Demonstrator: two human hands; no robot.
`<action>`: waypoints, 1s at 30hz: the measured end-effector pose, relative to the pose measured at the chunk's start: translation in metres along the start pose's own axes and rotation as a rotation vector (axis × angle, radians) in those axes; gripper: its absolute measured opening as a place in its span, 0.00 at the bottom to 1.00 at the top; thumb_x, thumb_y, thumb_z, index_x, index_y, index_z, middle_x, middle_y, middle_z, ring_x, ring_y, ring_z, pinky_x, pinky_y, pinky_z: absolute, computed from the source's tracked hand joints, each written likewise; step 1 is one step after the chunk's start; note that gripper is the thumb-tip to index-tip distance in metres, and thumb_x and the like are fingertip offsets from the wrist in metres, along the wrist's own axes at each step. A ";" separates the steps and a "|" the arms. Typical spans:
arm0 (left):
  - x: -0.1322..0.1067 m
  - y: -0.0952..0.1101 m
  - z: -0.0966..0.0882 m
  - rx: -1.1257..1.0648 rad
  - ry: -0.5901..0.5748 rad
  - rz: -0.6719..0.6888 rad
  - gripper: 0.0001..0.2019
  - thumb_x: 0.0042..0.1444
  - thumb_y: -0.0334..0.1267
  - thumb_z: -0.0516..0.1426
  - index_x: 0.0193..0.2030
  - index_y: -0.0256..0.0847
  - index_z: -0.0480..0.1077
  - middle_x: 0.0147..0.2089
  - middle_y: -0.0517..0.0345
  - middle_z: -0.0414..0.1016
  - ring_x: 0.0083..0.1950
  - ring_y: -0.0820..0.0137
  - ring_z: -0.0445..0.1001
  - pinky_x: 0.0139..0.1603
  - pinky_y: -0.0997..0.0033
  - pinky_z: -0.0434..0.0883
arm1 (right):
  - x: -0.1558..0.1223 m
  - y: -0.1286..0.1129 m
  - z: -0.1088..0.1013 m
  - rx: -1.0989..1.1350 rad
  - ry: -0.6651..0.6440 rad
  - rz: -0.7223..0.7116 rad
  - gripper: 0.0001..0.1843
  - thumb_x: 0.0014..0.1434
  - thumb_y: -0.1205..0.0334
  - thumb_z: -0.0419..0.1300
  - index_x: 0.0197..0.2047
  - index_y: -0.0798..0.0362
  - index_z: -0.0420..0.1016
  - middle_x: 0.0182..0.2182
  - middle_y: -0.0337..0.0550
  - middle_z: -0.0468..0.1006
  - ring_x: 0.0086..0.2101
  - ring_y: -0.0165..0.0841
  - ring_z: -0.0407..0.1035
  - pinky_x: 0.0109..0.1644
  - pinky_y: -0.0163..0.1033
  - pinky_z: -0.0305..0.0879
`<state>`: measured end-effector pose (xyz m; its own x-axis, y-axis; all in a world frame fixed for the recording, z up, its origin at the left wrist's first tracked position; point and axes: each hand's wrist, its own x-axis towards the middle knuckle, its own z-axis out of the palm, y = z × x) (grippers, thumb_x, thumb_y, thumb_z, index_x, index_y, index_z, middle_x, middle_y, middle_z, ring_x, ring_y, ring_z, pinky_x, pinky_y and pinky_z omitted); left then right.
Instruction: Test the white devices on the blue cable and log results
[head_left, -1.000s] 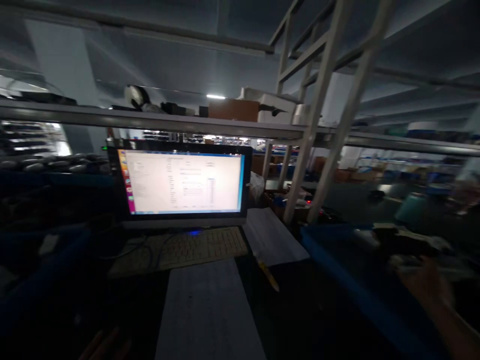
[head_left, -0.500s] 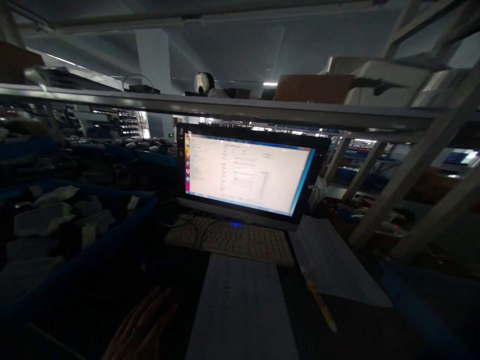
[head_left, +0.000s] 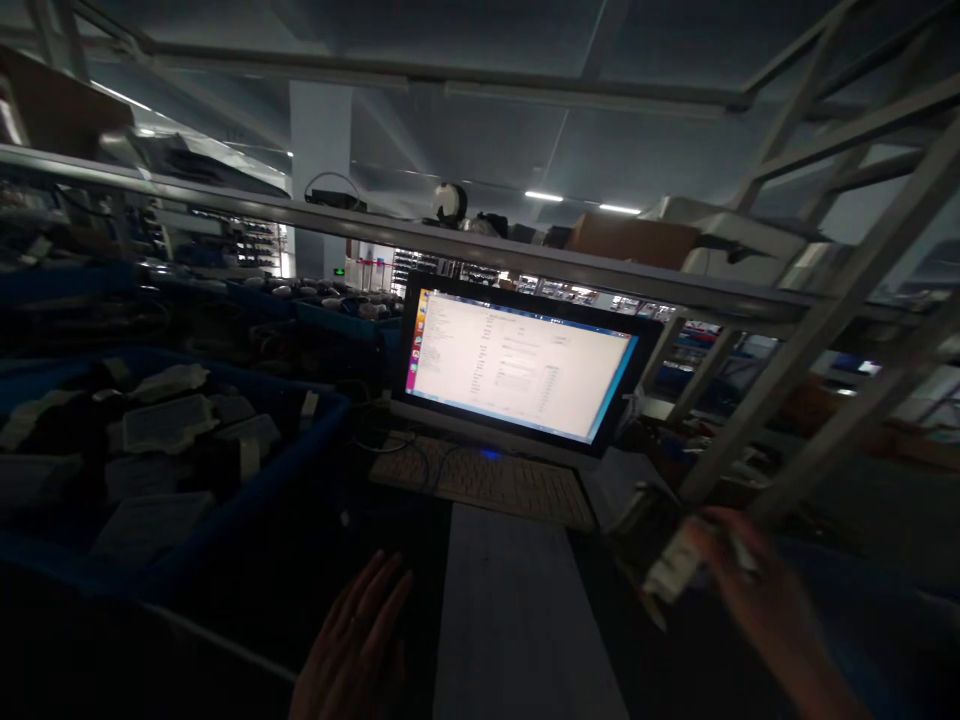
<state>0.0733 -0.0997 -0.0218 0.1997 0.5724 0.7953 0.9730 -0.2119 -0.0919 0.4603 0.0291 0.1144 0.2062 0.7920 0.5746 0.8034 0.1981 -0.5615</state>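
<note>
My left hand [head_left: 356, 640] rests low on the dark table with its fingers stretched out, left of a long white sheet of paper [head_left: 517, 620]. On the right, my right hand [head_left: 739, 570] is closed around a dark and cream-coloured object [head_left: 675, 565], too blurred to name. That object hangs over a second sheet of paper [head_left: 611, 482] and hides much of it. The tip of a yellow pen [head_left: 654, 610] shows under the object. A pale keyboard [head_left: 487, 480] lies beyond the paper, below a lit monitor [head_left: 517, 365].
A blue bin [head_left: 300, 480] with several clear and white plastic pieces [head_left: 169, 425] stands on the left. Overhead runs a metal shelf [head_left: 517, 255] carrying a cardboard box [head_left: 630, 240]. Slanted metal posts [head_left: 847, 290] rise at right. Another blue bin [head_left: 885, 590] sits at lower right.
My right hand has come into view from the right with the dark and cream object. The view has shifted, so monitor, bin and my left hand appear further right.
</note>
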 end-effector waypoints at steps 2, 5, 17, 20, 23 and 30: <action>-0.005 0.000 0.003 -0.051 0.047 -0.034 0.28 0.55 0.31 0.50 0.65 0.39 0.55 0.60 0.49 0.68 0.63 0.63 0.64 0.53 0.66 0.71 | -0.020 -0.049 0.048 0.082 -0.238 -0.038 0.21 0.50 0.38 0.53 0.30 0.48 0.70 0.23 0.39 0.73 0.25 0.34 0.68 0.28 0.38 0.61; -0.013 -0.002 0.004 -0.157 0.102 -0.105 0.30 0.56 0.30 0.51 0.66 0.42 0.51 0.63 0.47 0.64 0.65 0.61 0.61 0.53 0.63 0.72 | -0.054 -0.119 0.116 0.103 -0.521 -0.036 0.19 0.52 0.42 0.51 0.28 0.49 0.67 0.21 0.38 0.73 0.25 0.33 0.69 0.29 0.36 0.59; 0.010 -0.022 0.008 -0.237 0.058 -0.170 0.28 0.51 0.24 0.53 0.59 0.49 0.63 0.67 0.48 0.55 0.68 0.54 0.54 0.58 0.52 0.69 | -0.083 -0.161 0.157 -0.207 -0.514 -0.001 0.22 0.60 0.42 0.45 0.29 0.50 0.69 0.31 0.53 0.79 0.34 0.43 0.73 0.34 0.41 0.58; 0.023 -0.018 0.020 -0.249 0.072 -0.099 0.28 0.50 0.27 0.57 0.58 0.49 0.64 0.67 0.47 0.55 0.67 0.52 0.55 0.58 0.49 0.68 | -0.078 -0.139 0.143 -0.119 -0.458 0.021 0.22 0.59 0.42 0.45 0.25 0.48 0.65 0.24 0.47 0.76 0.28 0.38 0.71 0.31 0.39 0.56; 0.032 -0.015 0.032 -0.258 0.067 -0.062 0.26 0.48 0.31 0.61 0.55 0.47 0.66 0.67 0.45 0.56 0.65 0.50 0.58 0.55 0.49 0.70 | -0.076 -0.106 0.132 0.091 -0.382 0.090 0.24 0.56 0.38 0.45 0.22 0.48 0.64 0.16 0.40 0.70 0.21 0.34 0.67 0.28 0.38 0.56; 0.034 -0.021 0.057 -0.292 -0.002 -0.082 0.23 0.46 0.32 0.63 0.51 0.46 0.67 0.68 0.47 0.55 0.61 0.53 0.65 0.49 0.56 0.76 | -0.076 -0.025 0.103 0.519 -0.003 0.362 0.31 0.46 0.28 0.48 0.14 0.49 0.59 0.11 0.37 0.62 0.13 0.28 0.55 0.19 0.37 0.51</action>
<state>0.0659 -0.0309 -0.0267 0.1227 0.5981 0.7920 0.9114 -0.3838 0.1486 0.3675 0.0235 0.0239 0.4116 0.8630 0.2931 0.3075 0.1713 -0.9360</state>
